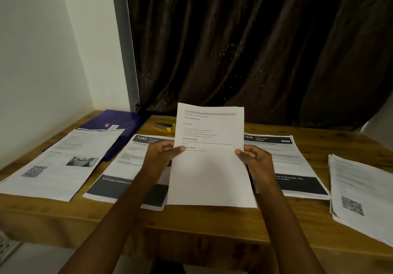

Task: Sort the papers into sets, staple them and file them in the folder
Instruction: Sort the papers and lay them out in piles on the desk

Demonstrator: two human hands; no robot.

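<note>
Two hands hold one printed sheet (pixel 209 159) upright over the counter (pixel 212 225): the left hand (pixel 161 157) pinches its left edge, the right hand (pixel 255 161) its right edge, each grip with thumb in front. Left of the left grip lie the 1345 page (pixel 119 167), a QR page (pixel 63 163) and purple folder (pixel 119 120). Beyond it, the stapler (pixel 164 126). Right of the right grip, the 1226 page (pixel 297 163) and a paper stack (pixel 361 193).

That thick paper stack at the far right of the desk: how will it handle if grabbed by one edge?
The right-hand stack is probably floppy: it is loose sheets, and its fanned edges suggest nothing binds them. Lifted by one edge, it would likely sag and sheets could slide apart. It overhangs the desk edge, so a push toward the person may tip it off.
</note>
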